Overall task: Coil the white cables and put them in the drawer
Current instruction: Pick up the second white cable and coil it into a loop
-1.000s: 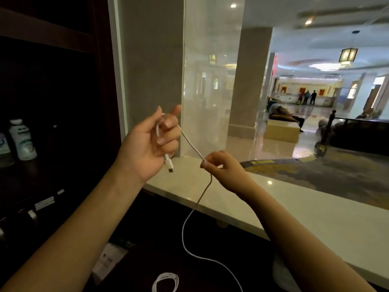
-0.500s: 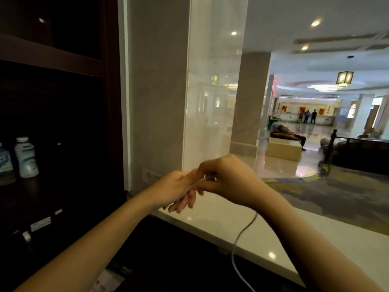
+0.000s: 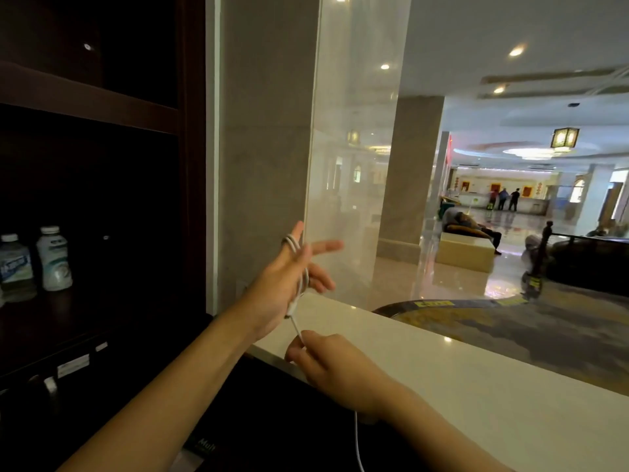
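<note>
Holding white cable (image 3: 296, 325) looped round spread-open left grip (image 3: 289, 277); pinching its taut strand with right grip (image 3: 333, 366), above desk (image 3: 442, 386).

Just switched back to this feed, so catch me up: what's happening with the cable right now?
A person is partway through coiling a white cable. The left hand is held up with fingers spread and a few loops wrapped round them. The right hand, lower and near the pale counter edge, pinches the strand running up to those loops. The rest of the cable hangs down out of frame. No drawer is in view.
</note>
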